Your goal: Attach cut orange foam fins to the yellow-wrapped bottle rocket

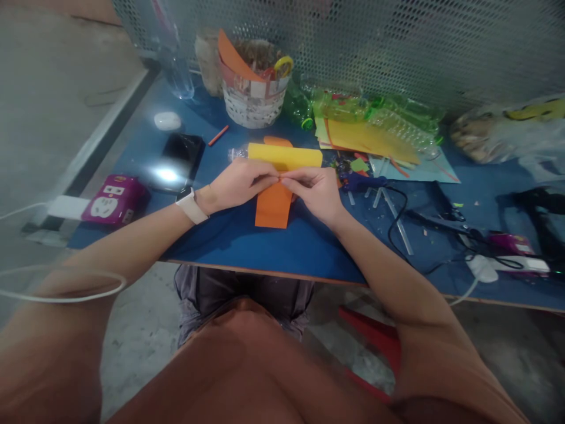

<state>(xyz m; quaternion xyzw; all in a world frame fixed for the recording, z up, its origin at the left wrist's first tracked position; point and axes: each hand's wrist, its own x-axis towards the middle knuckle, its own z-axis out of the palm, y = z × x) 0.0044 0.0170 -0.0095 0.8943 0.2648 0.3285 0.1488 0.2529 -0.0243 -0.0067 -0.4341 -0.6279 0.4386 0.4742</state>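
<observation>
Blue table (220, 247), basket (253, 105), green bottles (301, 107), left hand (233, 184), right hand (320, 189), both apparently pinching half-hidden orange paper (272, 209)

Left of the basket (253, 106) stands a clear bottle (180, 79), with a purple socket box (112, 200) farther forward; right lie green bottles (299, 107), then a bag (489, 135).

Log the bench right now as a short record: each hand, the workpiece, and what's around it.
left hand: pinching the orange paper
right hand: pinching it too, fingertips close to the left's
workpiece: clear bottle on its side, yellow paper around it
surface: blue table
left side: black device, purple socket block
behind: basket
right side: blue glue gun, clear sticks
</observation>
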